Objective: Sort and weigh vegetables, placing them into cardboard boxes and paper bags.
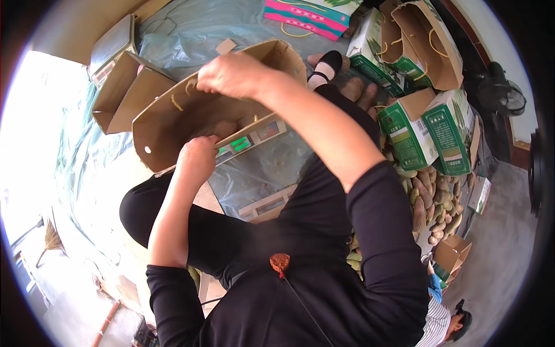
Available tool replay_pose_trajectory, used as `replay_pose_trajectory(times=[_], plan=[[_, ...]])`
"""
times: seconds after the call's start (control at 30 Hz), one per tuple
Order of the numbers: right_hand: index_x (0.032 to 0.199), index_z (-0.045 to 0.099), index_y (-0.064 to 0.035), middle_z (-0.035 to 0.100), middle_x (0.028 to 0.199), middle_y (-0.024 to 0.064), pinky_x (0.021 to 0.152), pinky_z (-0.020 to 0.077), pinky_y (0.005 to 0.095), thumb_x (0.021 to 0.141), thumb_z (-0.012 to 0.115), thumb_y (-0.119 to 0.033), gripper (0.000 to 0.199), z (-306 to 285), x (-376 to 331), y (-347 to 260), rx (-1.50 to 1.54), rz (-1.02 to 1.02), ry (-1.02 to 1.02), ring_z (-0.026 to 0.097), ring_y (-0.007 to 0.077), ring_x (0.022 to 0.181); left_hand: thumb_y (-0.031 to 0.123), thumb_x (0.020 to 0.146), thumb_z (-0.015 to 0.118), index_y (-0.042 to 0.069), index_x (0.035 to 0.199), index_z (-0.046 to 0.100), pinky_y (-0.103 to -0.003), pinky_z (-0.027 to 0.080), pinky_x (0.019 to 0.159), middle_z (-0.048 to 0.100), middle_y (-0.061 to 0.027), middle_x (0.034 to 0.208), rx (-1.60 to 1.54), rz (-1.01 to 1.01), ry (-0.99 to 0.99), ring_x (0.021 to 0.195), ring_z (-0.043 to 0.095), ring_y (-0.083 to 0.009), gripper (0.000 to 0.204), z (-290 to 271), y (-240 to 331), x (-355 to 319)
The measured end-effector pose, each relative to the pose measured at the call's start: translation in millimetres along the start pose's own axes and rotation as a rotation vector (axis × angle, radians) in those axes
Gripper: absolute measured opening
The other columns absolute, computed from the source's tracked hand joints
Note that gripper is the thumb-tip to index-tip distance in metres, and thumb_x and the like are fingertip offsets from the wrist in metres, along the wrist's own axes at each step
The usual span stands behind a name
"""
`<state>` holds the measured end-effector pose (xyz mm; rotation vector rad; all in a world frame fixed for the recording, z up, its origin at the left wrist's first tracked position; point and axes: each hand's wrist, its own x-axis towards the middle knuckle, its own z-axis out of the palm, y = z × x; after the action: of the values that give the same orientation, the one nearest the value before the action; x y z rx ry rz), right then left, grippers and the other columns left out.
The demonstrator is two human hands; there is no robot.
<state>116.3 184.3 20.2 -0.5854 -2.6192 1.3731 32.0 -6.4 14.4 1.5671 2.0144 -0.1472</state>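
In front of me a long, open cardboard box point(165, 118) rests tilted over a scale point(270, 128) with a lit green display. A few reddish-brown tubers point(224, 127) lie in its bottom. My left hand point(198, 157) is closed at the near rim, fingertips over the edge. Above the box's far side, my right hand point(234, 75) is closed with its fingers pointing down; a tan strip shows under them, too unclear to name. A yellow rope handle point(177, 103) hangs inside the far wall.
A smaller open carton point(130, 92) stands at the left. Green-and-white cartons point(407, 133) and a heap of tubers point(433, 199) lie to the right. A pink-and-teal box point(306, 17) is at the back, a black fan point(500, 95) far right. Another person point(442, 324) is at lower right.
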Motion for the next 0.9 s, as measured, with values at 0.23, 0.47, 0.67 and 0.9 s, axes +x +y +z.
replay_pose_trajectory(times=[0.23,0.47,0.67,0.9], plan=[[0.104,0.071,-0.0129,0.07,0.106,0.0073,0.085,0.0489,0.0458,0.081,0.068,-0.043,0.038,73.7,25.4,23.1,-0.518,0.295,-0.246,0.064,0.0259,0.103,0.001,0.077,0.055,0.006,0.103,0.066,-0.047,0.051,0.078,0.066,-0.0213,0.089,0.037,0.115,0.132,0.089,0.063,-0.0381,0.028,14.7,-11.3,8.1],[0.105,0.07,-0.0155,0.069,0.104,0.0082,0.084,0.0497,0.0429,0.082,0.066,-0.04,0.033,22.4,-7.3,3.7,-0.147,0.074,-0.033,0.064,0.0304,0.099,0.007,0.079,0.06,-0.002,0.101,0.063,-0.049,0.047,0.075,0.063,-0.0271,0.088,-0.124,0.147,0.101,0.09,0.059,-0.0445,0.023,4.8,-3.5,11.2],[0.11,0.067,-0.0079,0.071,0.097,0.0092,0.075,0.0505,0.0303,0.085,0.064,-0.031,0.034,-89.1,-166.3,-17.2,0.063,0.037,0.331,0.067,0.0179,0.087,0.008,0.081,0.059,-0.002,0.104,0.063,-0.046,0.047,0.078,0.063,-0.0267,0.091,-0.087,0.02,0.045,0.09,0.06,-0.0434,0.025,-8.7,-7.7,-2.1],[0.108,0.067,-0.0069,0.067,0.104,0.0144,0.084,0.0486,0.036,0.086,0.061,-0.026,0.03,-68.6,-416.6,121.3,-0.216,0.765,0.755,0.063,0.0306,0.096,0.005,0.082,0.061,0.004,0.121,0.059,-0.039,0.043,0.095,0.061,-0.0168,0.117,-0.053,0.098,0.18,0.11,0.057,-0.0334,0.04,-10.7,15.5,-3.9]])
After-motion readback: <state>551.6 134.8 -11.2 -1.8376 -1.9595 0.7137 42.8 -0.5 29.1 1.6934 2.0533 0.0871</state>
